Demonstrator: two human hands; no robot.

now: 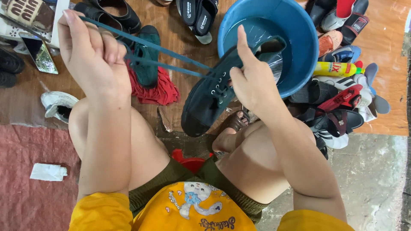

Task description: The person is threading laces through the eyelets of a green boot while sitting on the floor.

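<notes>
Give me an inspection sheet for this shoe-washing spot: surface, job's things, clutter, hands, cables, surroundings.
Surface: wooden floor, red mat at lower left.
Job's things: dark teal shoe, its lace pulled taut; blue basin with water.
Clutter: pile of shoes, red cloth, yellow bottle, phone.
Hands: left hand grips the lace; right hand holds the shoe.
Cables: nothing seen.
Surroundings: concrete floor at right.
</notes>
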